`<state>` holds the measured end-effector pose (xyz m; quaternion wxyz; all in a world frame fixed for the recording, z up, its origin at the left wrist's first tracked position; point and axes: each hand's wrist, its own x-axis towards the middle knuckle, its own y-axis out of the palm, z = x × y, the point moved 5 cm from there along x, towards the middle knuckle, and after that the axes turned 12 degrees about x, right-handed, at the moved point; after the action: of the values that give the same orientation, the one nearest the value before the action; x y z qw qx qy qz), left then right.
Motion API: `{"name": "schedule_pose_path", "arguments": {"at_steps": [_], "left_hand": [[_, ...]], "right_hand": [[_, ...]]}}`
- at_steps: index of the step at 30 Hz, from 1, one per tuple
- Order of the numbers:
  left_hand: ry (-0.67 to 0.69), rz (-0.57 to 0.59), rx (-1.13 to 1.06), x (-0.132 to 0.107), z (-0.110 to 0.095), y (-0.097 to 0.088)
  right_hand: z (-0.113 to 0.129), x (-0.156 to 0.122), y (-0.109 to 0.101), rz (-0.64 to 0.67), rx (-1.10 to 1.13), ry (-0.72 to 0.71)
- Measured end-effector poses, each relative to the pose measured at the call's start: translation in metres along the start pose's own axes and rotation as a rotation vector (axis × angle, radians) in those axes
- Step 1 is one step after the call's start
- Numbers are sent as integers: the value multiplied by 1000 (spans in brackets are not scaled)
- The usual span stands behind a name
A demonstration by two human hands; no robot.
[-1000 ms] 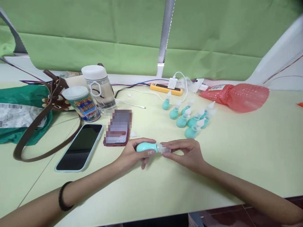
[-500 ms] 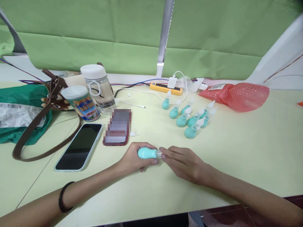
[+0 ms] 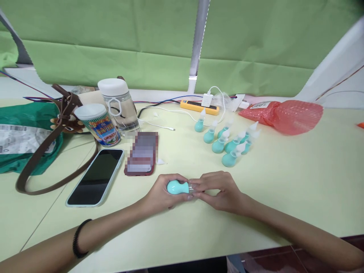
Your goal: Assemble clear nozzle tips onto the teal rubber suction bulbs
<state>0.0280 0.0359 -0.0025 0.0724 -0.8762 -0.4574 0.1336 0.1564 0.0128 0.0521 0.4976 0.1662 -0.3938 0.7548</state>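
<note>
My left hand (image 3: 159, 192) is wrapped round the teal rubber bulb of a nasal aspirator (image 3: 176, 187), which lies sideways with its neck pointing right. At that neck sits a clear plastic collar (image 3: 191, 187), pinched between the thumb and fingers of my right hand (image 3: 223, 191). My right fingers hide the collar's far end. Beyond my hands stands a group of several similar teal bulbs (image 3: 218, 145) with clear collars and pale tips. A small white tip (image 3: 161, 162) lies on the table beside the red-cased phone (image 3: 141, 153).
To the left lie a second phone (image 3: 96, 177), a brown strap (image 3: 34, 167) and a green parcel (image 3: 11, 163). A snack cup (image 3: 99, 127) and a water bottle (image 3: 121, 110) stand behind. A yellow power strip (image 3: 200, 107) and red bubble wrap (image 3: 295, 116) are at the back.
My right fingers have shifted round the clear collar, with the knuckles raised and the thumb now showing underneath. The bulb's narrow waist has turned or been squeezed slightly in my left hand.
</note>
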Motion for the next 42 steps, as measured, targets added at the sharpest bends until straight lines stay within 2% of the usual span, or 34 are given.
{"name": "schedule_pose_path", "arguments": {"at_steps": [6,11,15,17,18,20,22,23,27,30,34,37,39,42], "left_hand": [[18,60,-78,-1,-5,-2],[30,14,-128,-2,-6,-5],[103,-22,16,-7,-10,-3],[176,-28,112,-11,-14,-1],[205,-29,144,-13,-16,0],[230,-43,179,-14,-17,0],[223,-55,186,-14,-16,-1],[218,-55,184,-14,-16,-2],[193,-85,167,-11,-15,-6],[179,-121,140,-11,-15,-9],[151,-180,102,-11,-13,-12],[103,-159,48,-10,-9,-11],[83,-128,-5,-9,-7,-10],[58,-135,-73,-7,-4,-10]], "right_hand": [[-2,1,-8,2,21,34],[-8,1,-15,-37,84,142],[-24,10,-16,177,379,332],[-38,18,-15,193,472,473],[-47,23,-15,135,429,534],[-63,34,-10,44,185,583],[-72,47,7,87,-57,519],[-75,52,17,101,-110,494],[-83,63,48,154,-219,402],[-83,61,52,154,-188,371],[-75,48,30,138,-66,394],[-64,36,-1,49,120,511],[-50,32,-24,-9,168,542],[-26,31,-47,98,125,482]]}}
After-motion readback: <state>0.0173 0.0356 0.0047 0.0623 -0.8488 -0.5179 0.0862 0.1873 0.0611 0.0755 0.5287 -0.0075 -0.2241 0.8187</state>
